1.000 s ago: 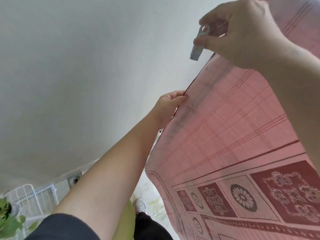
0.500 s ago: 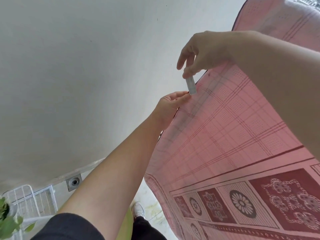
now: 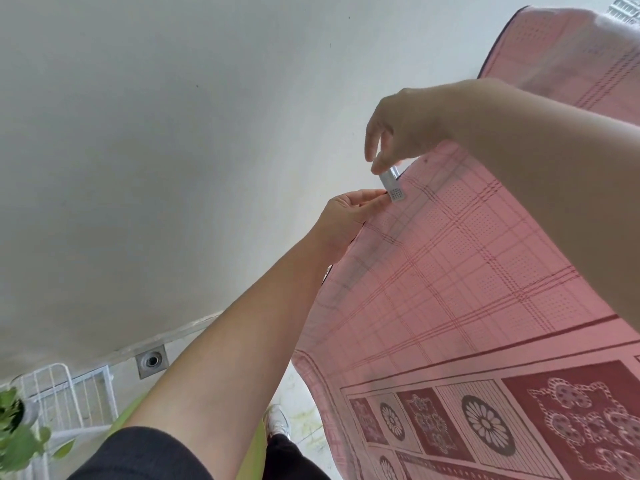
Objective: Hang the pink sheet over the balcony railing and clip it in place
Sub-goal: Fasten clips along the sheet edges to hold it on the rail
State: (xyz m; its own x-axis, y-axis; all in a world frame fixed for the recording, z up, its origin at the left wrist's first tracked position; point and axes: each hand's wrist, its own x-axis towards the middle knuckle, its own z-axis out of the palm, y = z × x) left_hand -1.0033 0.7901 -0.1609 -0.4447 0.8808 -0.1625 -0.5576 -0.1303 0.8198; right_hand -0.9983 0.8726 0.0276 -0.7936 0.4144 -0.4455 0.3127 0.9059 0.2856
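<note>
The pink sheet [image 3: 467, 289] hangs draped from the upper right and falls past the person's knees, its dark-trimmed side edge running up toward the white wall [image 3: 156, 150] (the railing itself is hidden under the cloth, as far as I can tell). This looks like the clipping step. The left hand [image 3: 341, 220] is pinched shut on that edge, holding it taut. The right hand [image 3: 401, 129] has thumb and fingers closed on the top of a small grey clothes peg [image 3: 393, 187], whose long axis runs steeply down and a little to the right, its textured jaw end lying against the sheet's edge right beside the left fingertips. Whether the peg already bites the cloth I cannot tell. Next, I'd judge, it needs seating fully over the hem before the squeeze is released
</note>
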